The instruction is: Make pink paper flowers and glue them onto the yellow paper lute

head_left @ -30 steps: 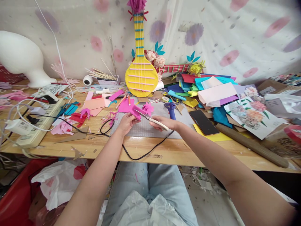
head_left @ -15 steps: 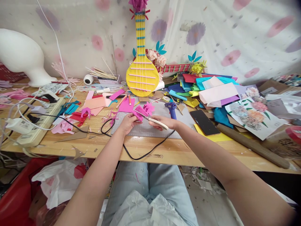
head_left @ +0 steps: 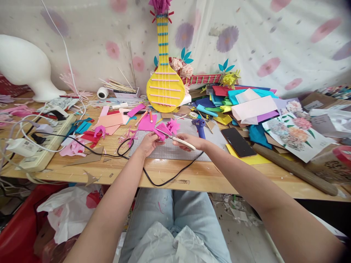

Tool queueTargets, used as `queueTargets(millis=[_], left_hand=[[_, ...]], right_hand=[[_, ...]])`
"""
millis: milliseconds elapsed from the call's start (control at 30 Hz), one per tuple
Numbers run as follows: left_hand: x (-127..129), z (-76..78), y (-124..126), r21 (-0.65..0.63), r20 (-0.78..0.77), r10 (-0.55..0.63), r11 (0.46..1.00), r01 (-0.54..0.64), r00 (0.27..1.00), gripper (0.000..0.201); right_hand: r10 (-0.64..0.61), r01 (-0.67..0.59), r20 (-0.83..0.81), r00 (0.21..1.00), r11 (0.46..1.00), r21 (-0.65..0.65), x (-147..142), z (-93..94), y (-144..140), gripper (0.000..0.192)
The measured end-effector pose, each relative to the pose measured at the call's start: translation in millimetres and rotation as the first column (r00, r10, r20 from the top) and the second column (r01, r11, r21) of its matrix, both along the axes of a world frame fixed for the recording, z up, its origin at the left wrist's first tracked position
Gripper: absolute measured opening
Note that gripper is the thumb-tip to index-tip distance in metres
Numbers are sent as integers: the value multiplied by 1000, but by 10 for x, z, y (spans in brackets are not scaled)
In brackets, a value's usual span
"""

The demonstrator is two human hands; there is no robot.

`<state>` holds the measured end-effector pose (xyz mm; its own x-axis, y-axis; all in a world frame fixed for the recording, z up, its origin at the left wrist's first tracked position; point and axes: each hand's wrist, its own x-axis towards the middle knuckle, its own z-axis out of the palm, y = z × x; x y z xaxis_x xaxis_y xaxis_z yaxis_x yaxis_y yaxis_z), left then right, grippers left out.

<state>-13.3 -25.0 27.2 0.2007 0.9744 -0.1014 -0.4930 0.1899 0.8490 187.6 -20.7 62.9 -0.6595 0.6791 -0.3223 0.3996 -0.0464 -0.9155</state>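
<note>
Over the grey cutting mat [head_left: 175, 155], my left hand [head_left: 151, 144] pinches a small magenta piece of paper [head_left: 163, 130]. My right hand [head_left: 187, 141] grips white-handled scissors [head_left: 185, 143], their blades pointing left at the magenta piece. Just behind the blades lies a magenta paper flower [head_left: 173, 126]. A flat magenta sheet [head_left: 147, 122] rests behind my left hand. The blue glue gun [head_left: 200, 128] sits right of the scissors, its black cable looping in front of my hands. Whether the blades are parted is too small to tell.
A yellow paper lute [head_left: 165, 89] leans at the back. To the right lie a black phone [head_left: 238, 141], a wooden stick [head_left: 296, 170] and a pile of coloured paper [head_left: 253, 109]. A power strip [head_left: 49, 142] with cables and a white mannequin head [head_left: 26, 65] stand left.
The magenta piece in my left hand has turned slightly and shows more of its flat face by the blades. Both hands stay in nearly the same place.
</note>
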Motion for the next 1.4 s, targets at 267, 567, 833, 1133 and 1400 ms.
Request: queueTargets(millis=[267,567,833,1133,1400], left_hand=[[-84,4,50,9,68,144,989,-145,987,10],[-196,51,36,-15,177,248,968,-249,953,6],[-229,9,58,-7,201,330,942,-335,922,11],[-42,-109,85,78,-133,337,941,-330,932,22],[-66,-110,56,107,-66,254,963,-246,965,31]], right_hand=[[-6,-3,73,997,993,120,-207,162,68,51],[-133,84,210,969,970,227,-567,300,145,51],[-193,178,35,981,952,248,-927,504,363,48],[-118,-346,642,758,761,549,-1445,840,521,31],[-60,-435,732,679,771,466,-854,1122,447,42]])
